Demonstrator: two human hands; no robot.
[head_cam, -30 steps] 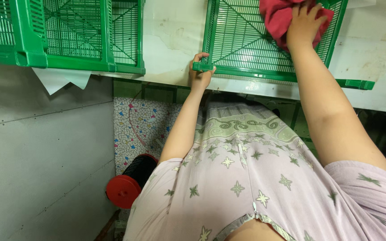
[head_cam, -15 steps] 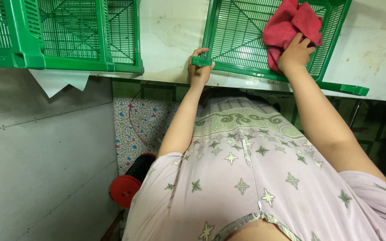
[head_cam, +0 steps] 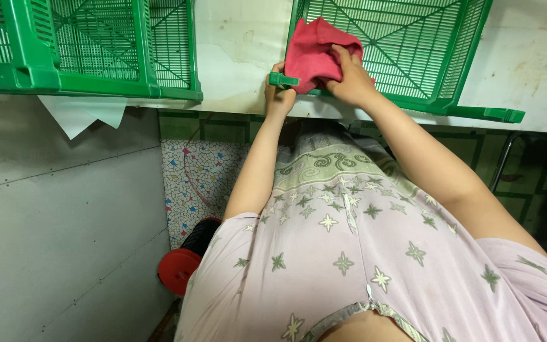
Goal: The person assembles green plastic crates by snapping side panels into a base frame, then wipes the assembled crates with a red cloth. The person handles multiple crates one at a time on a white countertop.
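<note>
A flat green plastic lattice crate panel (head_cam: 406,44) lies on a worn white tabletop (head_cam: 235,44). My left hand (head_cam: 278,94) grips the panel's near left corner at the table's edge. My right hand (head_cam: 347,79) presses a red cloth (head_cam: 314,54) onto that same corner of the panel, right beside the left hand. The cloth is bunched up and covers part of the lattice.
A second green lattice crate (head_cam: 83,47) sits to the left on the table, with white paper (head_cam: 80,114) hanging under it. Below stand a grey wall panel (head_cam: 64,234), a patterned tile floor (head_cam: 197,183), and a red and black round object (head_cam: 185,266).
My right hand has dragged the red cloth from the far middle of the panel toward its near left corner. The left hand has kept its hold on that corner.
</note>
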